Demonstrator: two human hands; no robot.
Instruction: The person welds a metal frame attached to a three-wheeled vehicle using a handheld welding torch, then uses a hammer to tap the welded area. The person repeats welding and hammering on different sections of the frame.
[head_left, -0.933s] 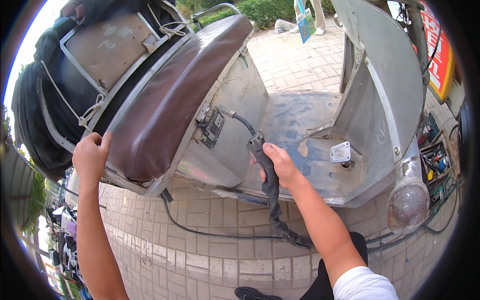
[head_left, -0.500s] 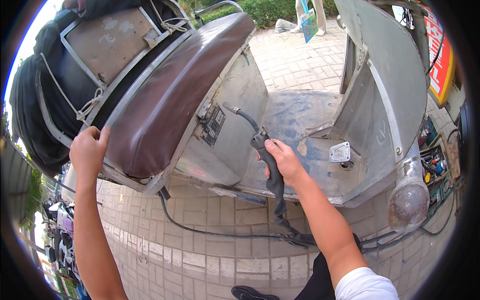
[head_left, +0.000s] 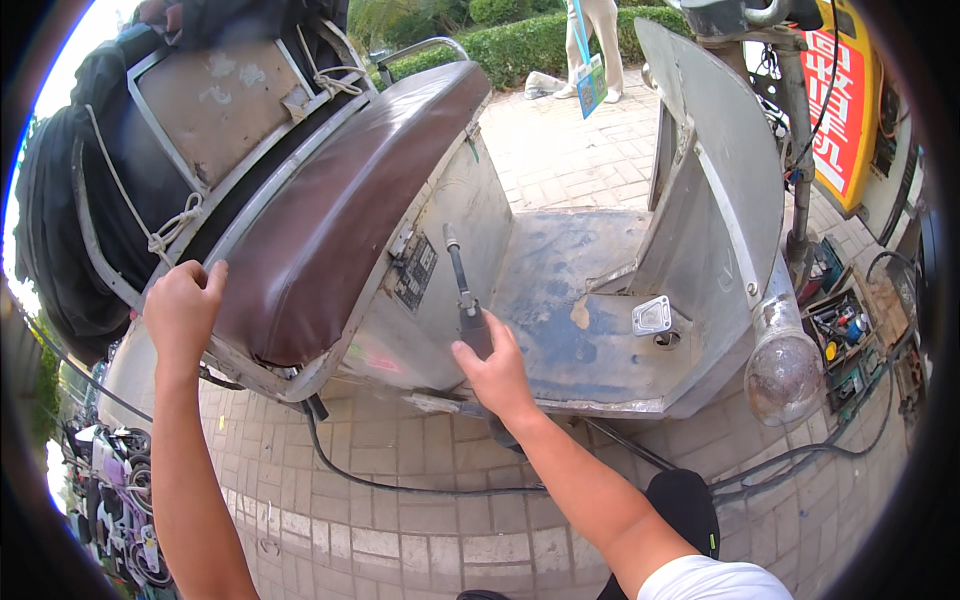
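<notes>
My right hand (head_left: 497, 372) is closed round the dark handle of a welding torch (head_left: 474, 332), whose slim neck and nozzle point up and away. The nozzle appears in front of the grey side panel (head_left: 488, 170) under the seat; whether it touches cannot be seen. My left hand (head_left: 184, 312) is closed on the metal frame at the near left corner of the brown padded seat (head_left: 330, 215), thumb up, fingertips partly hidden. Both belong to a worn grey metal three-wheeler with a flat footboard (head_left: 560, 270) and a pedal (head_left: 652, 315).
A curved front shield (head_left: 735, 150) and a round lamp (head_left: 786, 378) stand at the right. Black cable (head_left: 400, 487) runs across the brick paving. A toolbox (head_left: 845, 325) sits at far right by a red and yellow sign (head_left: 838, 110). A person's legs (head_left: 597, 45) show beyond.
My right hand has moved left and slightly down with the welding torch, turning its neck more upright. My left hand stays on the frame. The view has shifted a little.
</notes>
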